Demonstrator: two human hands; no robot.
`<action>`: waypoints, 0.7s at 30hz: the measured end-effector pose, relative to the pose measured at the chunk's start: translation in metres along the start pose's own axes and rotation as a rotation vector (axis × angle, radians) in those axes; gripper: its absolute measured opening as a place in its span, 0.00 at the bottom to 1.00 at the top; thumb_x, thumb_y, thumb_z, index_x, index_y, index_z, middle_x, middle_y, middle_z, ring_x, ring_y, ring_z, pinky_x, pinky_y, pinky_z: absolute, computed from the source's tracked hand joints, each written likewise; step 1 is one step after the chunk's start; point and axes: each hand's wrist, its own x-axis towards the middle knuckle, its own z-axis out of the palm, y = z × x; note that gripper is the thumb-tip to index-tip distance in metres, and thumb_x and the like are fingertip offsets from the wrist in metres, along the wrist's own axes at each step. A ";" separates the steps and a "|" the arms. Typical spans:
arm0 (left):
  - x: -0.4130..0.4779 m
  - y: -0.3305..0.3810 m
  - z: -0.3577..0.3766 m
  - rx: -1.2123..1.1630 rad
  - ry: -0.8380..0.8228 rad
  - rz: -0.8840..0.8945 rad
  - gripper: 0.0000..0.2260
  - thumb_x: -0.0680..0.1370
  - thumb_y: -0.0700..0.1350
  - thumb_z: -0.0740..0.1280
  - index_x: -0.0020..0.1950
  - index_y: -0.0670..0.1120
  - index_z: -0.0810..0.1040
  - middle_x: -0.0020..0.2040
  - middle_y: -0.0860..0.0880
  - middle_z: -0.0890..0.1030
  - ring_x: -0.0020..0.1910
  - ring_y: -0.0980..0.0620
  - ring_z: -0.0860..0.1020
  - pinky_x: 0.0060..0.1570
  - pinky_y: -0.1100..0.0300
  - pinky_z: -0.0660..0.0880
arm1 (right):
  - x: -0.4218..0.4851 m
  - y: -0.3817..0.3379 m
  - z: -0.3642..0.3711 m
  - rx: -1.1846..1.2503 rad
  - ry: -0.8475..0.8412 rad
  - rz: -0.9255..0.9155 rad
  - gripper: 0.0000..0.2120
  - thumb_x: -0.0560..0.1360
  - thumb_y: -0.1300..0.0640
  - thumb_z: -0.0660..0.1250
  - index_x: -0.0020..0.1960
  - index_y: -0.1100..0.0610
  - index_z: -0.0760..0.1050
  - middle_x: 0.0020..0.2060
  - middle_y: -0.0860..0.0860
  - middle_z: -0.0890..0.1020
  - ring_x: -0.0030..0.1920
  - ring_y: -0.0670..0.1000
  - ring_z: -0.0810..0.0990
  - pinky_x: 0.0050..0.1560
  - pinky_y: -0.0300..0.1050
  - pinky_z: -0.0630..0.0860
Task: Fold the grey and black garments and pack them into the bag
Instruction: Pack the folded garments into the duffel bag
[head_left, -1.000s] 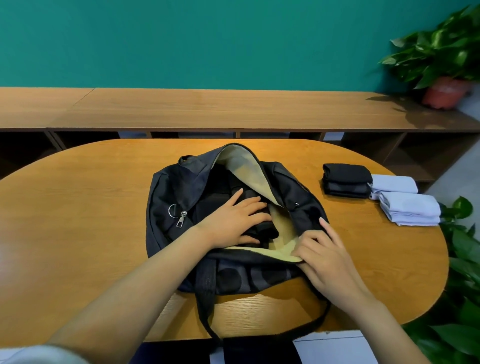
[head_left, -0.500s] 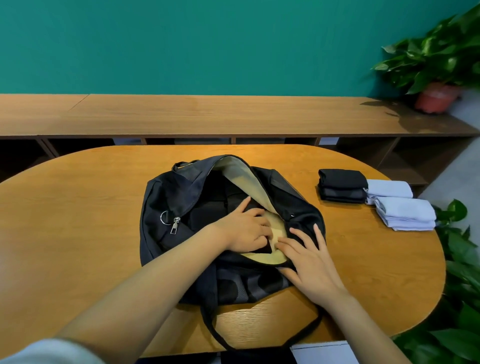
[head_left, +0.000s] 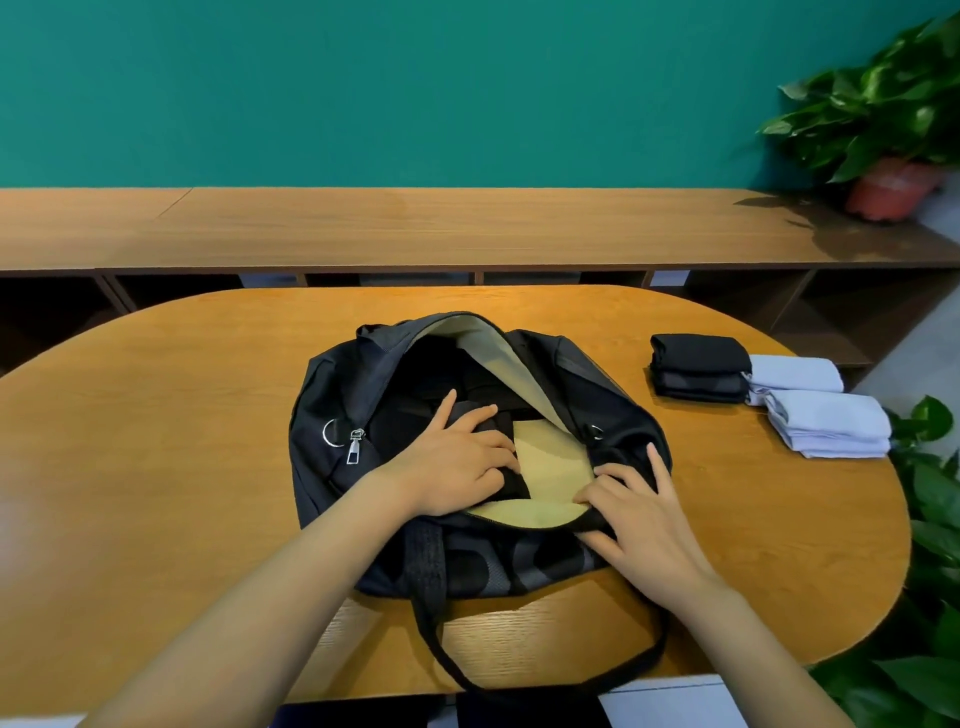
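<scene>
Packing goes best when each folded piece lies flat at the bottom. The bench (head_left: 156, 441) holds the bag (head_left: 332, 395) in the middle, its mouth open wide and its pale lining showing. To the right, well apart from the bag, sit a black pile (head_left: 696, 369) and, just beside it, a grey pile (head_left: 826, 423). Both are folded and not packed yet. Inside the bag lies a black garment (head_left: 501, 486). The left grip (head_left: 457, 462) rests on it with fingers nearly straight, pressing down and holding nothing. The right grip (head_left: 639, 514) lies spread on the bag's near rim, fingers straight, pushing it low. I think the good way is to press the garment flat to one side and leave room on the lining for more. Hold the rim low, or folds may catch on it and come undone.
</scene>
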 end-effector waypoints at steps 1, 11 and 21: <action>0.000 0.000 0.001 -0.004 0.008 -0.003 0.18 0.83 0.47 0.51 0.68 0.57 0.74 0.71 0.60 0.68 0.78 0.54 0.46 0.72 0.44 0.28 | 0.000 0.000 -0.004 0.027 -0.025 0.013 0.22 0.75 0.32 0.53 0.53 0.44 0.78 0.49 0.37 0.78 0.64 0.44 0.72 0.76 0.56 0.37; 0.009 0.006 -0.010 -0.171 0.024 -0.053 0.18 0.84 0.50 0.50 0.65 0.54 0.78 0.71 0.59 0.71 0.77 0.56 0.51 0.73 0.44 0.30 | 0.090 -0.003 -0.049 0.037 0.223 0.206 0.28 0.73 0.30 0.59 0.61 0.50 0.75 0.61 0.46 0.75 0.66 0.52 0.69 0.74 0.58 0.56; 0.004 0.001 -0.002 -0.111 0.097 -0.061 0.16 0.84 0.51 0.54 0.63 0.53 0.78 0.67 0.60 0.74 0.77 0.58 0.54 0.73 0.46 0.31 | 0.148 0.037 -0.057 -0.173 0.205 0.371 0.13 0.74 0.57 0.70 0.57 0.54 0.73 0.56 0.52 0.77 0.62 0.59 0.70 0.71 0.62 0.58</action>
